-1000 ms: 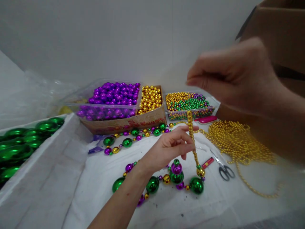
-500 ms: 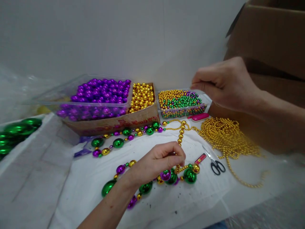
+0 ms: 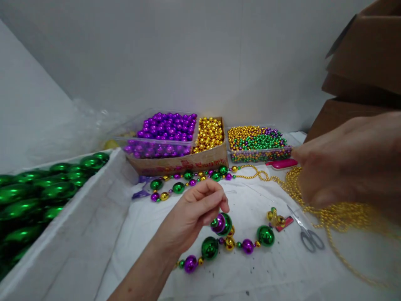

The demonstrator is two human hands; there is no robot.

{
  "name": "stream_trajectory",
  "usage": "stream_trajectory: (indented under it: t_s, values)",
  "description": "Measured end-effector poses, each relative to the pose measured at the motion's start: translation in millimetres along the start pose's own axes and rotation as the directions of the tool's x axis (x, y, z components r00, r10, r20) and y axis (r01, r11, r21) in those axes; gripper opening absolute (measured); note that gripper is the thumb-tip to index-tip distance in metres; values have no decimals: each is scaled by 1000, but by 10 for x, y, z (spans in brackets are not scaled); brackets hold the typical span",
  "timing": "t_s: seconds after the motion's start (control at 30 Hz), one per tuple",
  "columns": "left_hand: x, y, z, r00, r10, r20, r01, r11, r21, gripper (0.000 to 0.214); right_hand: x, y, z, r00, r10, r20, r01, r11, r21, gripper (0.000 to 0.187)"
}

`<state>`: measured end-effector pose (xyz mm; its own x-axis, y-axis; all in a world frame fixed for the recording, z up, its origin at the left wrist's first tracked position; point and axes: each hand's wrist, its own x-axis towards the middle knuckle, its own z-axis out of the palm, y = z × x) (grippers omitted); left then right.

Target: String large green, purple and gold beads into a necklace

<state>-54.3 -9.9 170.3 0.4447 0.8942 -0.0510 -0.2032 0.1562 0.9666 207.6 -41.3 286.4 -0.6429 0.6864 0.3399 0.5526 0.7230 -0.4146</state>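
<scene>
My left hand (image 3: 199,209) is raised over the white cloth, its thumb and curled fingers closed together. Whatever it pinches, if anything, does not show. Just beyond its fingertips lies a beaded necklace (image 3: 209,248) of green, purple and gold balls, partly hidden by the hand and wrist. At the necklace's right end, small gold beads (image 3: 275,218) form a clump beside a red-handled tool (image 3: 284,224). My right hand (image 3: 347,161) is smeared by motion at the right, in front of a heap of gold bead chain (image 3: 338,217); its fingers cannot be made out.
Grey-handled scissors (image 3: 308,238) lie on the right. Behind is another bead garland (image 3: 178,188). Along the wall stand a clear tub of purple beads (image 3: 156,148), a carton (image 3: 206,161) of gold beads and a tub of small mixed beads (image 3: 260,156). Large green balls (image 3: 46,192) fill the left box.
The view has swung left. The strand of gold beads upright at my left hand no longer shows there. My right hand has moved down and right; my left has shifted left across the cloth.
</scene>
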Motion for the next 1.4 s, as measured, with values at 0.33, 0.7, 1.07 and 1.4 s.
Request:
stream_trajectory:
  t_s: [0.33, 0.7, 1.07, 1.4]
  values:
    - [333, 66, 118, 956, 269, -120, -235, 941, 243, 15, 323, 377, 457, 993, -34, 111, 33, 999, 12, 20]
    - [669, -634, 437, 998, -37, 43, 37, 999, 2, 24, 120, 882, 821, 991, 126, 50, -104, 946, -307, 21]
    - [857, -875, 296, 966, -258, 23, 256, 963, 80, 24, -1735, 1284, 2007, 619, 691, -374, -782, 501, -370, 24]
    - [817, -992, 124, 921, -386, 56, 390, 910, -140, 28, -1890, 1668, 2544, 477, 856, -200, -849, 390, -357, 40]
